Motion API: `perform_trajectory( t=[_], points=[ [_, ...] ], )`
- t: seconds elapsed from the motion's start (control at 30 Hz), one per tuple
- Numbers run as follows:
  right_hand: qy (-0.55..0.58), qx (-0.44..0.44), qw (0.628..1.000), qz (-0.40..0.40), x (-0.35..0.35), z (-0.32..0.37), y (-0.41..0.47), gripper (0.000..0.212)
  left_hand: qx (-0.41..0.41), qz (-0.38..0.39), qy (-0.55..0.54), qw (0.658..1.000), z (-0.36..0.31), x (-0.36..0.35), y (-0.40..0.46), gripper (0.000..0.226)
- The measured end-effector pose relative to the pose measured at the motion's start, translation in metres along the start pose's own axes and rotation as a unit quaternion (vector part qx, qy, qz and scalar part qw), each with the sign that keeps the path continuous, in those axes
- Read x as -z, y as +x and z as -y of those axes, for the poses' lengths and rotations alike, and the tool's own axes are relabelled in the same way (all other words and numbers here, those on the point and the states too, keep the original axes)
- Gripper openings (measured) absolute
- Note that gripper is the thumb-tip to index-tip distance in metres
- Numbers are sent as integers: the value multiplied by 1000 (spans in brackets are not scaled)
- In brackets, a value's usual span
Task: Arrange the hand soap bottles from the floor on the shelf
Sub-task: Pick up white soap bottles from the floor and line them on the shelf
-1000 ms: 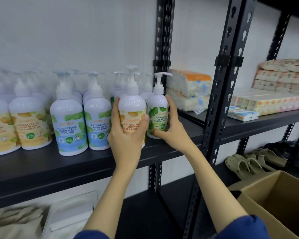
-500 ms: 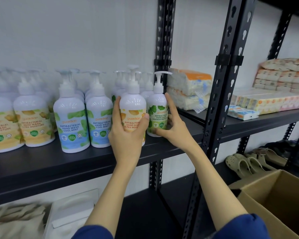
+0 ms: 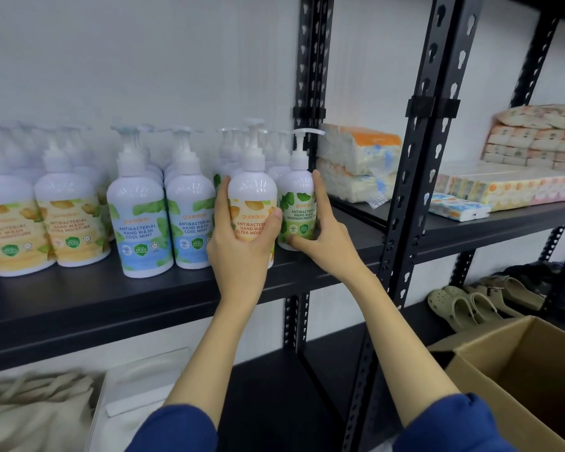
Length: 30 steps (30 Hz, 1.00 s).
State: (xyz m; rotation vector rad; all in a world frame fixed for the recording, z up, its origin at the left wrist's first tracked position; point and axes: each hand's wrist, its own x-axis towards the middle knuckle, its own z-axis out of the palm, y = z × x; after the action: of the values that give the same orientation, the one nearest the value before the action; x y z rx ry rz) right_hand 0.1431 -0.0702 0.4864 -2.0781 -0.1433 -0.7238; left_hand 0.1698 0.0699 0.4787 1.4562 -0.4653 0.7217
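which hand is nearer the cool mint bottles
Left. The left hand grips the orange ultra moisture bottle right beside the cool mint bottles; the right hand holds the green bottle farther right.

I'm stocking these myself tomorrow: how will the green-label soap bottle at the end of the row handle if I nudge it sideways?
The green-label bottle looks rigid and glossy, so probably a bit slippery. It is tall with a pump on top and may tip rather than slide. The right hand holds it low, near its base, which seems the steadier place to push.

Blue-label bottle [image 3: 139,220] reads "guardian ANTIBACTERIAL HAND WASH COOL MINT".
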Motion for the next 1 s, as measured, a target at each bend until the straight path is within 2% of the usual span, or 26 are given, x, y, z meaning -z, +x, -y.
perform_trajectory(
  t=[0.07, 0.13, 0.27, 0.33, 0.4, 0.6, 0.77, 0.87, 1.0],
  points=[
    [-34, -1, 999, -7, -3, 5, -5, 102, -1, 3, 4, 1000, -5, 3, -3, 84],
    [-66, 9, 997, -45, -7, 9, -14, 96, 8, 1, -10, 1000, -12, 7, -8, 83],
    [-131, 61, 971, -191, -25, 12, -35, 55, 11, 2, -16, 1000, -24, 29, -22, 80],
    [-140, 98, 960, -222, -40, 17, -43, 36, -2, 4, 8, 1000, -25, 47, -26, 76],
    [-143, 134, 955, -220, -58, 24, -47, 25, -8, -13, 38, 999, -25, 70, -25, 73],
    [-127, 223, 951, -171, -138, 64, -59, 27, -29, -120, 116, 986, -20, 149, -7, 71],
    [-188, 288, 928, -147, -208, 90, -65, 27, -10, -195, 168, 966, -12, 202, 13, 70],
    [-233, 298, 911, -167, -231, 85, -66, 26, 1, -209, 199, 957, -6, 222, 23, 71],
    [-263, 323, 886, -206, -238, 73, -62, 27, 16, -174, 249, 953, 2, 230, 33, 72]
  ],
)
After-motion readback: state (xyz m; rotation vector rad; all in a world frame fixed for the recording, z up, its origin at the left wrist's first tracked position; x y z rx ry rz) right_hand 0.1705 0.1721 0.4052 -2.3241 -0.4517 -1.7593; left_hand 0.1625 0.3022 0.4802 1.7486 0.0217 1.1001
